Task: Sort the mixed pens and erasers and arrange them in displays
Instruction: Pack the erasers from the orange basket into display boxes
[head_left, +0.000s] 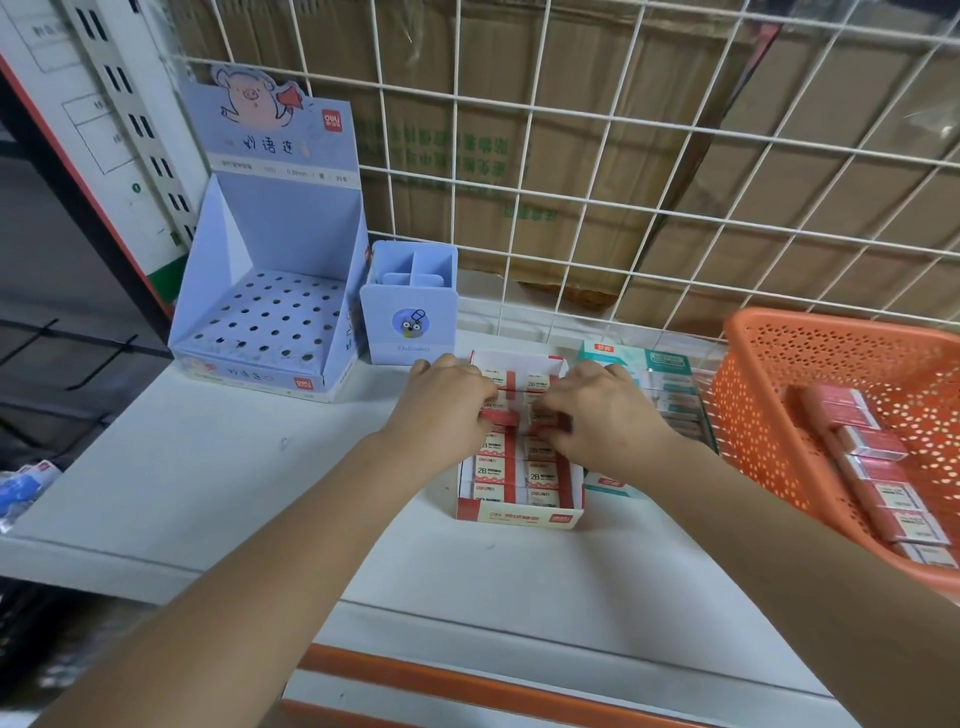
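The red box (519, 517) sits mid-shelf, nearly full: 2B erasers (491, 470) lie in two columns, the rows nearest the camera packed flat. Both hands work its middle rows. The left hand (447, 405) curls its fingers and pinches a red-edged eraser (501, 417) that stands tilted, not yet seated. The right hand (602, 410) bends its fingertips onto the next column; whether it grips one I cannot tell. Just right, a teal box (623, 358) holds more erasers. The orange basket (753, 415) still contains a line of wrapped packs (878, 475), so sorting likely remains. The pen stand (270, 322) and pen cup (410, 317) show no pens.
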